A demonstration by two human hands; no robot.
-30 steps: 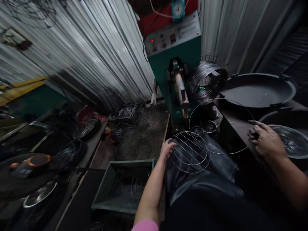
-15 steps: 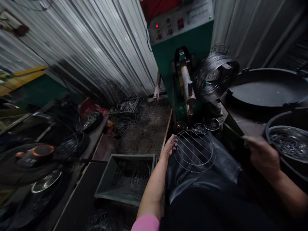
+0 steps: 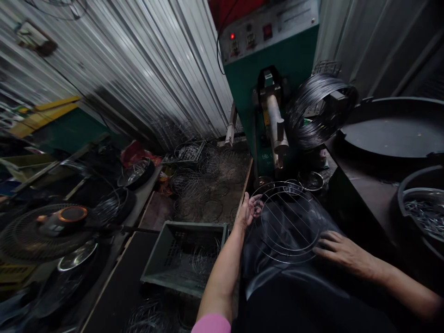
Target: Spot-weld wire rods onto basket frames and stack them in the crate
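A round wire rack [image 3: 287, 222] with parallel cross wires lies on the dark apron over my lap. A larger thin wire ring [image 3: 277, 187] now sits around it. My left hand [image 3: 250, 210] grips the rack's left rim, fingers curled on the wire. My right hand [image 3: 342, 253] lies flat on the right side of the rim, fingers stretched out. Just beyond the rack stands a green welding machine [image 3: 277, 69] with a metal arm [image 3: 277, 127] pointing towards me.
A coil of wire rings [image 3: 319, 108] hangs right of the machine. A large black pan [image 3: 391, 134] and a bowl of small metal parts [image 3: 426, 208] sit on the right bench. A grey crate [image 3: 183, 254], heaped wire racks [image 3: 201, 185] and a fan [image 3: 52, 226] lie left.
My right hand carried the large wire ring from the right bench and brought it down around the rack on my lap. The left hand stayed on the rack's rim.
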